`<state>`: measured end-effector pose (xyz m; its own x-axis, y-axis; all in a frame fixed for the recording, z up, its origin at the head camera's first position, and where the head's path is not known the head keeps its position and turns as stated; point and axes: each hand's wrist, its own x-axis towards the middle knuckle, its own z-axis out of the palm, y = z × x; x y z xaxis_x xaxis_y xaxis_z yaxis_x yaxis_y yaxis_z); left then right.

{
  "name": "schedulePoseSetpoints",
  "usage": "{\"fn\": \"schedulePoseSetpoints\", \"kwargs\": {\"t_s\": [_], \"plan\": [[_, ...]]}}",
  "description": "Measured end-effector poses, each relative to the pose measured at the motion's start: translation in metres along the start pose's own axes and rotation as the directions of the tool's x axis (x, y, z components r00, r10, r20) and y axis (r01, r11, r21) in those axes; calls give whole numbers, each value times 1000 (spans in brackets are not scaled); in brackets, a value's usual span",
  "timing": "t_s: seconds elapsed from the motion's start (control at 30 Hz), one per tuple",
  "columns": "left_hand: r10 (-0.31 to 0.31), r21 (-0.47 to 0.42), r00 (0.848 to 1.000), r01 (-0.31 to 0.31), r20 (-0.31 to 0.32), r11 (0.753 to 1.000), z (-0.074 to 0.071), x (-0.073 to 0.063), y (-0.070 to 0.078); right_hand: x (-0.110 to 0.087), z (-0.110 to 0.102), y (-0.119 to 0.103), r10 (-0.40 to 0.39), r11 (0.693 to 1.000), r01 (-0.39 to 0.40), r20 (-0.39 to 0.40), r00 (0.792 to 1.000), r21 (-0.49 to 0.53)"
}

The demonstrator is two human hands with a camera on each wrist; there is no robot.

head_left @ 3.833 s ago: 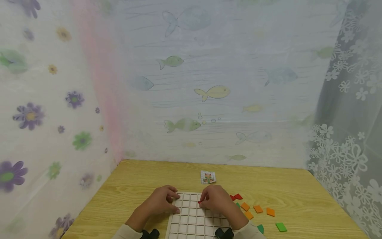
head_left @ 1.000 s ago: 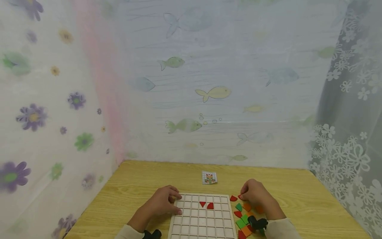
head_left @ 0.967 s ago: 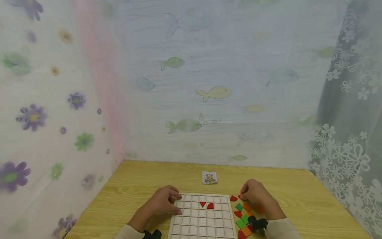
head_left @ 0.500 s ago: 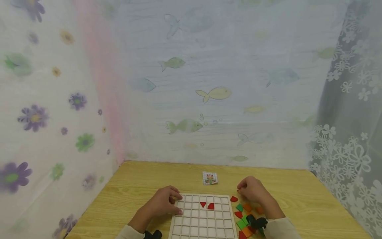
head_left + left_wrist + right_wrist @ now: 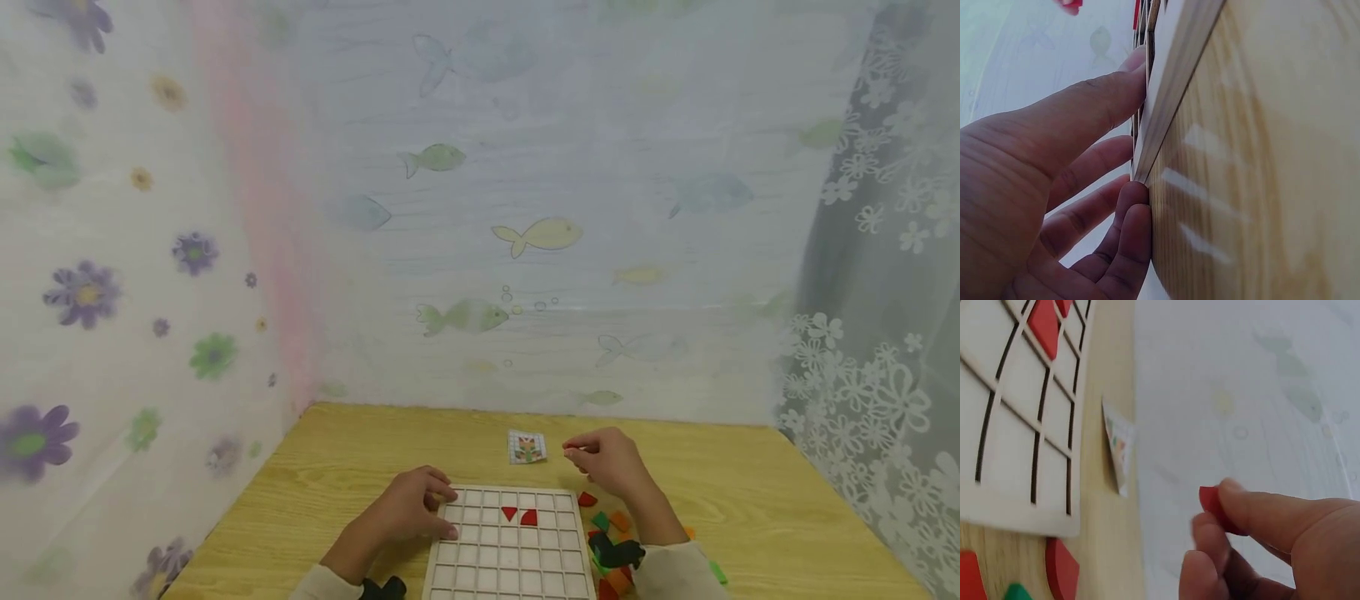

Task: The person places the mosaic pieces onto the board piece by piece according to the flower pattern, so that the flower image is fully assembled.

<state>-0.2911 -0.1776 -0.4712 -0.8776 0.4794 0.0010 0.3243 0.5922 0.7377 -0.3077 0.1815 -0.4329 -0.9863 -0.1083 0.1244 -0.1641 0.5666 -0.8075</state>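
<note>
My right hand (image 5: 611,460) is raised above the table, right of the small pattern card (image 5: 527,447). Between thumb and index finger it pinches a red tile (image 5: 1217,507) with a curved edge, partly covered by the fingers. A pale wooden grid board (image 5: 487,556) lies in front of me. On its upper rows sit a red triangle tile (image 5: 509,513) and, beside it, a red tile with one rounded corner (image 5: 529,517). My left hand (image 5: 408,506) rests at the board's left edge, thumb and fingers spread, thumb tip on the frame in the left wrist view.
Loose tiles lie right of the board: a red one (image 5: 587,499) near its upper corner, a dark green one (image 5: 601,521), an orange one (image 5: 619,522) and several others partly hidden under the right wrist. A fish-patterned curtain (image 5: 450,358) hangs behind the table.
My right hand has picked up a red tile from beside the board and moved left and away from me, toward the card. Earlier it set a red tile on the grid. The left hand stays put.
</note>
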Motion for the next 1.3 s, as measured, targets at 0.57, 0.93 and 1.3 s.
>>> {"fn": "schedulePoseSetpoints", "kwargs": {"t_s": [0.57,0.93,1.3], "plan": [[-7,22,1000,7,-2,1000,0,-1,0,-2,36,-8,-100,990,92,76,992,103],[1,31,1000,-1,-11,1000,2,1,-2,-7,53,-22,-126,990,120,84,988,74],[-20,6,1000,20,-7,1000,2,2,0,-12,67,-29,-66,998,65,93,993,21]]}}
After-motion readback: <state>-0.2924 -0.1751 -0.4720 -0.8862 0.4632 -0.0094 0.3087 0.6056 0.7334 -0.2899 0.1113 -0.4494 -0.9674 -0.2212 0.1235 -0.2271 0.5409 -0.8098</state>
